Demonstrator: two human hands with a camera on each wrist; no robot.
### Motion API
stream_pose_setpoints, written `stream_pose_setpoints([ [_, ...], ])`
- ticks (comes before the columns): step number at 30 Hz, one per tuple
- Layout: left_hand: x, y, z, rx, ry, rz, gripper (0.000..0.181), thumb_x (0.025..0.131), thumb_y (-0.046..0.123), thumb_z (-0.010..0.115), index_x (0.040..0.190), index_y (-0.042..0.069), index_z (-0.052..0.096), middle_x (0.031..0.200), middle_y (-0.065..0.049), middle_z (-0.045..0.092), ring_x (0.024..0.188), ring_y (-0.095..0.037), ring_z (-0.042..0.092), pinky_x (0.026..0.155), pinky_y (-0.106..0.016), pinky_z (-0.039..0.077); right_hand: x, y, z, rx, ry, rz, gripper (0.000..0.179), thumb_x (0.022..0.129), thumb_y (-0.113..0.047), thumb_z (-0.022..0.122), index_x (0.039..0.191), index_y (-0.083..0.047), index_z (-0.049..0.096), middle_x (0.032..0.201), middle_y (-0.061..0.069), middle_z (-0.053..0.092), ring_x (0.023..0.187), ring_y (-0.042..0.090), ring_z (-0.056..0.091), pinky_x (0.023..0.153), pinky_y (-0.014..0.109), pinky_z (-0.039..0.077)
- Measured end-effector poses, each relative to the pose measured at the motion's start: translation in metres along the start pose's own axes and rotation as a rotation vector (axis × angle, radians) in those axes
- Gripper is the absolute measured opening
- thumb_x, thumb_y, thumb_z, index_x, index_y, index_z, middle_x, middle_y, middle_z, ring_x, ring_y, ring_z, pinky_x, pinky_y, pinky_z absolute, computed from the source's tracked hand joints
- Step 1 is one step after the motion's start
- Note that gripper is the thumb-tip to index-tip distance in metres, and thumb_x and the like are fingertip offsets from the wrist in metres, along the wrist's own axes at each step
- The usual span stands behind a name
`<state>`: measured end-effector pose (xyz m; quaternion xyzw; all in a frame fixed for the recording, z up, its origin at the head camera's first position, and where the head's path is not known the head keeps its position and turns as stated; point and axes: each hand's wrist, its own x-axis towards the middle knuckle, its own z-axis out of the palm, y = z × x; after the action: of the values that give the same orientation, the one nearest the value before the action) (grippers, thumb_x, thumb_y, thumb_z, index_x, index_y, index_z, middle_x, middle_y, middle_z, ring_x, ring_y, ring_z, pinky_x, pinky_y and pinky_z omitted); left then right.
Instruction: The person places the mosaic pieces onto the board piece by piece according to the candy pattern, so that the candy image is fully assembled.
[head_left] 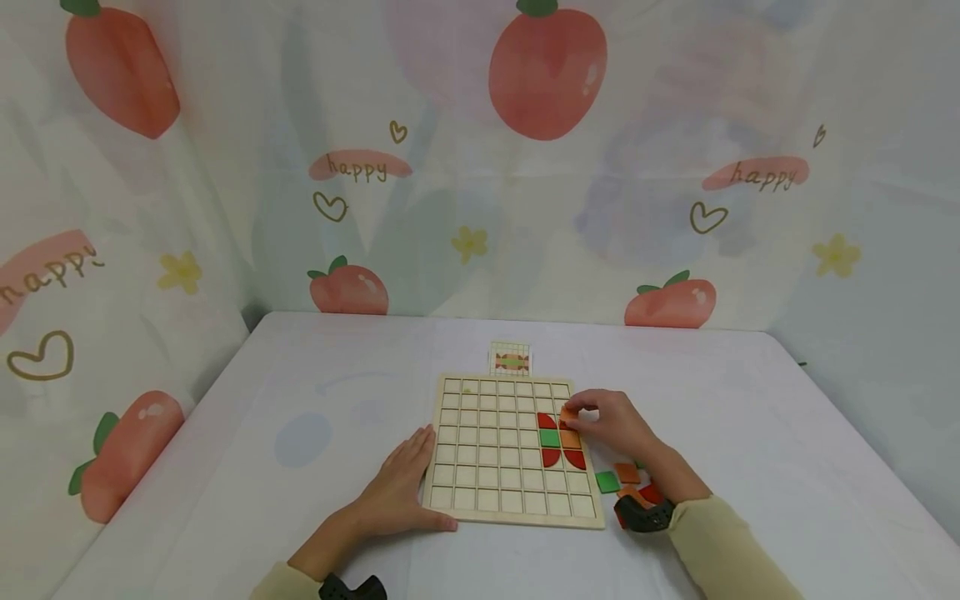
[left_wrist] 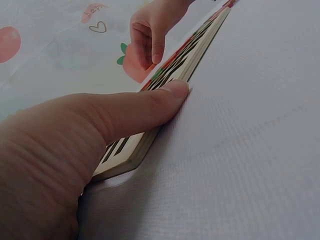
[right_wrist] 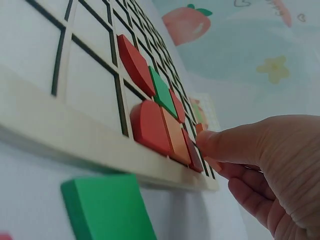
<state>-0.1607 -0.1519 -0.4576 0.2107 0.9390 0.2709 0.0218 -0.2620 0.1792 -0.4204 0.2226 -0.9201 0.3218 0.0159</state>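
A wooden grid board [head_left: 487, 478] lies on the table. My left hand [head_left: 401, 492] rests at its near left corner, fingers straight along the left side and thumb [left_wrist: 145, 107] on the near edge. Between thumb and fingertips, my right hand [head_left: 611, 417] pinches an orange tile [head_left: 567, 413] over the board's right side. The fingers partly hide this tile. Just nearer in the grid sit a green tile [head_left: 550, 437], another orange tile [head_left: 572, 439] and several red rounded tiles [right_wrist: 150, 125].
A small pattern card [head_left: 512, 347] lies beyond the board's far edge. Right of the board, beneath the right forearm, are loose tiles, among them a green one [head_left: 607, 482] and an orange one [head_left: 627, 473]. A printed cloth [head_left: 517, 250] hangs behind the table.
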Motion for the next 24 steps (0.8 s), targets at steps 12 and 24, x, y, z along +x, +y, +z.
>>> stream_pose_setpoints([
  [12,-0.002,0.001,-0.001,-0.005,-0.011,-0.011,0.125,0.063,0.073,0.064,0.145,-0.004,0.011,0.151,-0.015,0.009,0.138,-0.025,0.006,0.108,-0.045,0.01,0.01,-0.011,0.014,0.042,-0.034,-0.133,0.02,0.08,-0.012,0.071,0.1,-0.006,0.07,0.094,-0.002,0.066,0.09,0.019,0.06,0.078,0.036,0.05],
  [24,-0.001,0.003,-0.001,0.001,-0.016,-0.018,0.125,0.062,0.074,0.063,0.145,-0.004,0.011,0.151,-0.015,0.009,0.138,-0.025,0.005,0.108,-0.044,0.01,0.018,-0.017,0.023,0.074,-0.107,-0.248,0.019,0.083,-0.012,0.069,0.1,-0.006,0.068,0.095,0.001,0.066,0.09,0.02,0.061,0.075,0.029,0.051],
])
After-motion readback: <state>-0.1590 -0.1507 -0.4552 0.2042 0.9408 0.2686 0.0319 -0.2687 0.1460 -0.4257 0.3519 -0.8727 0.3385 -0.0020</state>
